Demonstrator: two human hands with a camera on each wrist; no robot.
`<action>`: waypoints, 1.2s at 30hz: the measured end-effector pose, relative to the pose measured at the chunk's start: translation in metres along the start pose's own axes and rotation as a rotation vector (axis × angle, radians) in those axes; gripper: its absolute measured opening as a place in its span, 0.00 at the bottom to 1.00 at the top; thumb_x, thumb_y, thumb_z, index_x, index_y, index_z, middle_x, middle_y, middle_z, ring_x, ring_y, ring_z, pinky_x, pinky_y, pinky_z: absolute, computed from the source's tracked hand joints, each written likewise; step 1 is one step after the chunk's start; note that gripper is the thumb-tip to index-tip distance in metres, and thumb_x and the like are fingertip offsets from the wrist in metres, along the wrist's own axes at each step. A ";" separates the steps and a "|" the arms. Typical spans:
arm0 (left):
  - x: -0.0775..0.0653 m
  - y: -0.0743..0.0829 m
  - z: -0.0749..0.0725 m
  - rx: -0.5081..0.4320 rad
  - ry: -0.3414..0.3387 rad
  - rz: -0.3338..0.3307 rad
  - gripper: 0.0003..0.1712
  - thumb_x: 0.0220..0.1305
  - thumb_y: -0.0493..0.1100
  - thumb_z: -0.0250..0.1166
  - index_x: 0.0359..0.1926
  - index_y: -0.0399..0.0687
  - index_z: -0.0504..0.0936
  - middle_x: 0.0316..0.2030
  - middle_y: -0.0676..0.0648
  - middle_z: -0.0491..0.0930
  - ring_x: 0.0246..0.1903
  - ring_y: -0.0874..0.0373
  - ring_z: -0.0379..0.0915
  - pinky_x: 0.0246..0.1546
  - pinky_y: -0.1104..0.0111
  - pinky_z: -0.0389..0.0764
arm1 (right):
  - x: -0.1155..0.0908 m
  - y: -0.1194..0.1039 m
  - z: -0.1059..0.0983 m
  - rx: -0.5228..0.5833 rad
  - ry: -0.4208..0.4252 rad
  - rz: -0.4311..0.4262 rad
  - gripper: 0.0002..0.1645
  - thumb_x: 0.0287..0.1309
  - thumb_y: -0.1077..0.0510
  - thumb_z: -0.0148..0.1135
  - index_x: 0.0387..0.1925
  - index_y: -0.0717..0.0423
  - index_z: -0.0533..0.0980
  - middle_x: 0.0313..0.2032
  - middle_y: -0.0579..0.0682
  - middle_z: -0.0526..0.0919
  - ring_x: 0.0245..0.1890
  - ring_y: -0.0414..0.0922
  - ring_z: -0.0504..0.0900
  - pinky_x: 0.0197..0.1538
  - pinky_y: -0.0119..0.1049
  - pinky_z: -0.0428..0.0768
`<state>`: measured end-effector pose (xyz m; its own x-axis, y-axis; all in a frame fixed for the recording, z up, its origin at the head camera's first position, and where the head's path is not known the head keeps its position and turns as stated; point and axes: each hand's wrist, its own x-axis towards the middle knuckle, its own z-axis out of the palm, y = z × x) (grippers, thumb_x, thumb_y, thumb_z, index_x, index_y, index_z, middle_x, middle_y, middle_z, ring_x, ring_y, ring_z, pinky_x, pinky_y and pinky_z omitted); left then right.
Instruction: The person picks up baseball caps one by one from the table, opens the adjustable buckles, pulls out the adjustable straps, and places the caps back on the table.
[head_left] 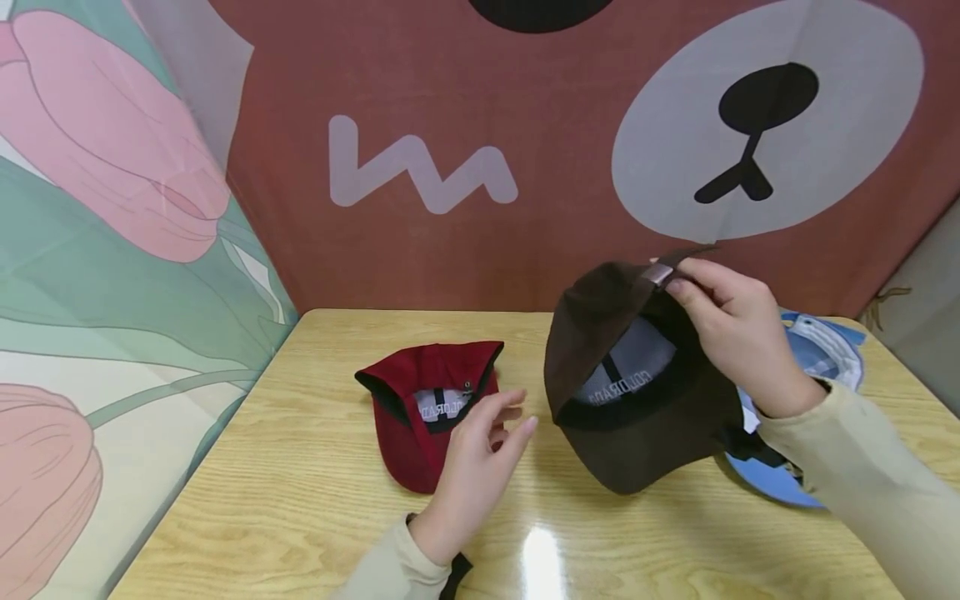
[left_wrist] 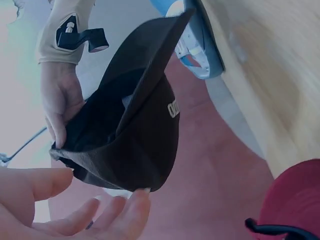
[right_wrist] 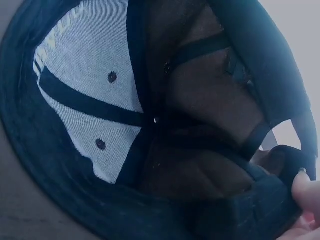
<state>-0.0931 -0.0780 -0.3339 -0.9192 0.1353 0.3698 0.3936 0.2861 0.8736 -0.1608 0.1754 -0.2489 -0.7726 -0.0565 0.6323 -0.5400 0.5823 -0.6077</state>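
Observation:
My right hand pinches a dark brown baseball cap at its back strap, beside the metal buckle. The cap hangs above the table with its hollow side toward me and its brim low. Inside it, the right wrist view shows a pale mesh lining with dark seam tapes. My left hand is in the air left of the brown cap, fingers loosely bent and holding nothing. Behind that hand a dark red cap lies on the table, its opening partly covered by the fingers.
A light blue cap lies at the table's right, partly behind my right forearm. The wooden table reaches back to a brown curtain with a cartoon bear. A flower-print cloth hangs along the left side.

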 end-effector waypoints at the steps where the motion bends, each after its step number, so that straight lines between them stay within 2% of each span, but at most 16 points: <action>1: 0.001 0.001 0.000 0.020 0.016 0.029 0.17 0.66 0.36 0.63 0.54 0.35 0.78 0.51 0.42 0.79 0.48 0.48 0.76 0.48 0.63 0.79 | 0.000 0.000 0.000 0.014 0.012 -0.004 0.11 0.65 0.66 0.58 0.47 0.64 0.81 0.29 0.32 0.77 0.26 0.35 0.66 0.31 0.28 0.61; 5: 0.006 0.007 0.000 0.065 0.057 0.164 0.18 0.64 0.34 0.65 0.54 0.38 0.79 0.51 0.44 0.78 0.52 0.52 0.73 0.51 0.62 0.76 | -0.001 0.000 0.002 0.065 0.037 -0.012 0.13 0.64 0.68 0.59 0.49 0.66 0.81 0.33 0.22 0.78 0.27 0.34 0.68 0.32 0.25 0.63; 8: 0.012 0.014 0.000 0.053 0.074 0.264 0.18 0.62 0.32 0.66 0.54 0.38 0.79 0.52 0.45 0.78 0.54 0.53 0.72 0.53 0.61 0.75 | -0.001 -0.001 0.003 0.089 0.050 -0.018 0.12 0.63 0.70 0.59 0.47 0.69 0.81 0.34 0.21 0.78 0.28 0.32 0.70 0.33 0.23 0.65; 11: 0.019 0.022 0.000 0.038 0.083 0.338 0.19 0.61 0.31 0.66 0.53 0.38 0.80 0.52 0.45 0.78 0.55 0.53 0.71 0.55 0.61 0.74 | -0.001 -0.001 0.005 0.097 0.061 -0.030 0.12 0.61 0.72 0.58 0.46 0.71 0.81 0.34 0.19 0.78 0.30 0.29 0.71 0.35 0.22 0.66; 14: 0.023 0.028 0.001 0.032 0.087 0.386 0.18 0.60 0.31 0.67 0.53 0.37 0.80 0.53 0.44 0.77 0.55 0.52 0.70 0.56 0.60 0.73 | -0.002 -0.002 0.006 0.081 0.073 -0.051 0.12 0.60 0.74 0.58 0.46 0.71 0.80 0.35 0.17 0.76 0.32 0.27 0.71 0.37 0.20 0.66; 19: 0.025 0.034 0.004 0.035 0.085 0.425 0.19 0.59 0.30 0.68 0.52 0.35 0.80 0.54 0.42 0.77 0.57 0.51 0.69 0.58 0.59 0.71 | -0.002 -0.002 0.008 0.026 0.070 -0.124 0.13 0.59 0.76 0.56 0.44 0.70 0.81 0.36 0.18 0.74 0.31 0.26 0.70 0.37 0.20 0.65; 21: 0.026 0.035 0.005 0.038 0.085 0.446 0.19 0.58 0.30 0.68 0.52 0.34 0.80 0.55 0.42 0.76 0.57 0.51 0.69 0.58 0.59 0.71 | -0.002 -0.002 0.008 0.001 0.047 -0.187 0.13 0.57 0.78 0.57 0.42 0.69 0.81 0.35 0.25 0.77 0.30 0.27 0.69 0.36 0.20 0.65; 24: 0.029 0.036 0.006 0.042 0.085 0.474 0.20 0.58 0.30 0.68 0.52 0.34 0.80 0.56 0.41 0.76 0.58 0.51 0.69 0.58 0.60 0.71 | -0.001 -0.002 0.009 -0.037 -0.019 -0.338 0.16 0.51 0.82 0.58 0.39 0.69 0.81 0.34 0.42 0.82 0.31 0.31 0.69 0.38 0.20 0.66; 26: 0.030 0.038 0.008 0.053 0.079 0.486 0.20 0.58 0.31 0.69 0.52 0.34 0.80 0.56 0.41 0.76 0.58 0.52 0.69 0.58 0.61 0.71 | -0.001 -0.001 0.012 -0.049 -0.065 -0.441 0.18 0.46 0.84 0.60 0.38 0.69 0.81 0.33 0.52 0.83 0.32 0.35 0.73 0.43 0.18 0.68; 27: 0.030 0.038 0.009 0.064 0.074 0.486 0.20 0.58 0.32 0.69 0.52 0.34 0.80 0.56 0.42 0.76 0.58 0.52 0.70 0.58 0.62 0.71 | -0.001 0.000 0.013 -0.047 -0.092 -0.488 0.16 0.47 0.83 0.61 0.38 0.69 0.80 0.33 0.55 0.83 0.33 0.38 0.75 0.47 0.18 0.68; 29: 0.031 0.039 0.010 0.095 0.059 0.480 0.20 0.58 0.33 0.69 0.53 0.35 0.80 0.56 0.42 0.76 0.59 0.53 0.69 0.59 0.63 0.70 | -0.001 0.002 0.016 -0.043 -0.129 -0.568 0.08 0.57 0.75 0.58 0.37 0.68 0.80 0.33 0.57 0.83 0.35 0.44 0.78 0.56 0.21 0.67; 30: 0.031 0.039 0.011 0.109 0.050 0.472 0.21 0.59 0.34 0.69 0.54 0.36 0.79 0.56 0.43 0.76 0.59 0.53 0.69 0.59 0.63 0.70 | -0.001 0.003 0.018 -0.035 -0.148 -0.598 0.08 0.63 0.70 0.55 0.37 0.67 0.80 0.34 0.56 0.83 0.36 0.47 0.79 0.60 0.23 0.65; 33: 0.031 0.039 0.013 0.149 0.038 0.445 0.21 0.59 0.36 0.69 0.55 0.38 0.79 0.55 0.44 0.77 0.58 0.54 0.69 0.59 0.63 0.70 | -0.002 0.005 0.023 -0.012 -0.194 -0.693 0.23 0.73 0.54 0.42 0.37 0.64 0.80 0.34 0.54 0.82 0.37 0.51 0.80 0.66 0.28 0.59; 36: 0.031 0.038 0.013 0.173 0.049 0.435 0.21 0.59 0.36 0.70 0.54 0.40 0.80 0.52 0.45 0.79 0.56 0.54 0.71 0.57 0.63 0.70 | -0.003 0.004 0.030 -0.002 -0.210 -0.787 0.26 0.76 0.52 0.38 0.36 0.61 0.80 0.32 0.51 0.81 0.34 0.48 0.80 0.67 0.30 0.58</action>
<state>-0.1069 -0.0503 -0.2933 -0.6664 0.2337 0.7081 0.7348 0.3671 0.5703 -0.1702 0.1532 -0.2679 -0.2139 -0.6004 0.7706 -0.9504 0.3101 -0.0222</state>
